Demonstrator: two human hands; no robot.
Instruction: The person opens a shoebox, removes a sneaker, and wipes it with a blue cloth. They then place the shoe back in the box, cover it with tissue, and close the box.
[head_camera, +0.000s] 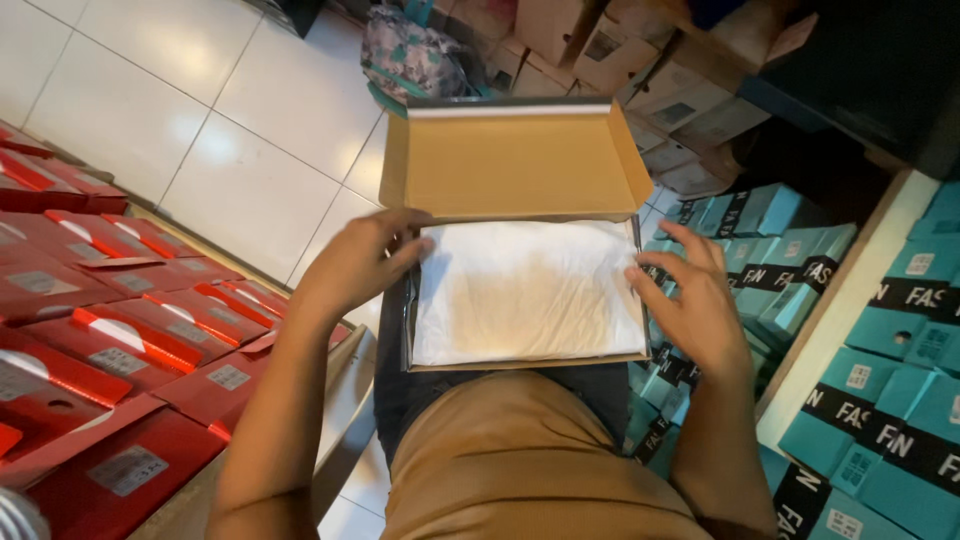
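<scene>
Both hands rest spread at the open cardboard box (520, 190) on my lap: left hand (362, 262) at nine o'clock, right hand (692, 300) at three. White wrapping paper (525, 290) lies between them; the lid stands open at twelve.

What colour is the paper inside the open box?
White tissue paper, filling the open box; seen in the head view.
</scene>
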